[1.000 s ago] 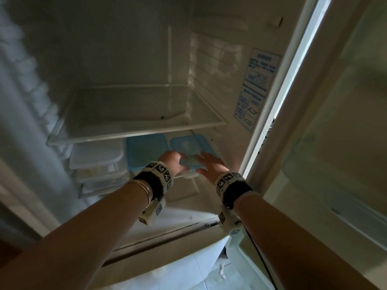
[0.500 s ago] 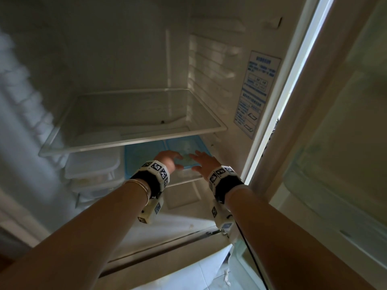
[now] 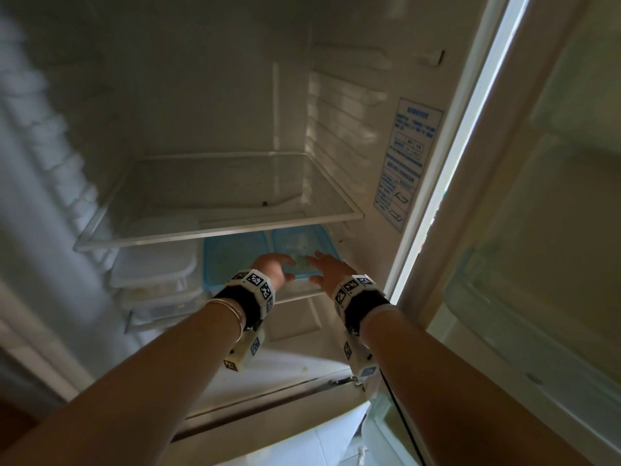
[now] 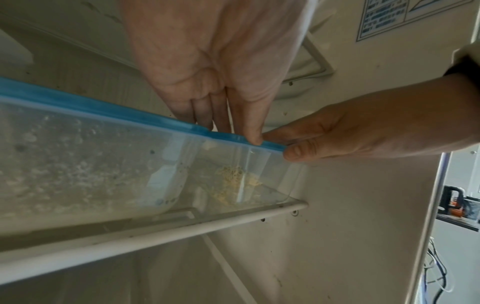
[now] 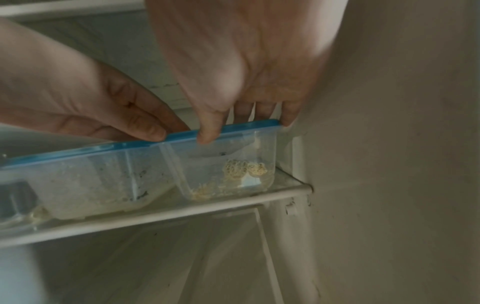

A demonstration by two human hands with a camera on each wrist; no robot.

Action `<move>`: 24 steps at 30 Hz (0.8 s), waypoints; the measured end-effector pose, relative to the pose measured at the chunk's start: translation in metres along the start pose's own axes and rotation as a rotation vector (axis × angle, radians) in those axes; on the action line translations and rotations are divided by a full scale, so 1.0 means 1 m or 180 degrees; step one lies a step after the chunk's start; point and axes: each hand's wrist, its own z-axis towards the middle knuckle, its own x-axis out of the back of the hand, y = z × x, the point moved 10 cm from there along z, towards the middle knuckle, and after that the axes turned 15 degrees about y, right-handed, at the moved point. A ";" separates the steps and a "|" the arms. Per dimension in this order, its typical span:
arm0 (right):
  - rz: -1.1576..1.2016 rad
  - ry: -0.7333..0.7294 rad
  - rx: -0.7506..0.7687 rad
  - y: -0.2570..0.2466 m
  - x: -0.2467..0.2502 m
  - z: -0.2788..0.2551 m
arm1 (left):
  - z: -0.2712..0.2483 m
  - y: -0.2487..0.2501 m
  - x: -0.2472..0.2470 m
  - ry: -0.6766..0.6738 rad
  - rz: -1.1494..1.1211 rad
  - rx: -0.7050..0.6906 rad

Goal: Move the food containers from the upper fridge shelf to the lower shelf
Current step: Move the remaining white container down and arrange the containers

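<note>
On the lower shelf point(image 3: 299, 296) a clear container with a blue lid point(image 3: 302, 242) stands at the far right, against the fridge wall. It holds yellowish crumbs point(image 4: 233, 174) point(image 5: 241, 167). My left hand point(image 3: 274, 267) point(image 4: 221, 82) lies on its lid with straight fingers, the thumb at the lid's front rim. My right hand point(image 3: 327, 269) point(image 5: 246, 72) lies flat on the lid beside it, its thumb over the front edge. A second blue-lidded container point(image 3: 232, 255) sits just left of it. The upper glass shelf point(image 3: 235, 230) carries nothing.
White-lidded containers point(image 3: 154, 260) are stacked at the left of the lower shelf. A blue-printed sticker point(image 3: 406, 166) is on the right inner wall. The open fridge door point(image 3: 537, 264) stands to the right. Below the lower shelf rim point(image 5: 207, 207) is a hollow compartment.
The right blue-lidded container has slid further back onto the lower shelf, and both hands have moved inward with it.
</note>
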 end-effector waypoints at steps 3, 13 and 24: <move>-0.0031 0.0007 -0.0004 -0.001 -0.001 -0.001 | -0.004 0.000 0.002 0.0000 0.0075 -0.0020; -0.0076 0.0075 -0.0043 -0.002 0.006 -0.001 | -0.013 0.004 0.010 0.0008 0.0096 0.0143; -0.0431 0.0151 0.0000 -0.022 0.019 -0.043 | -0.073 0.011 0.054 -0.0019 0.0582 -0.0064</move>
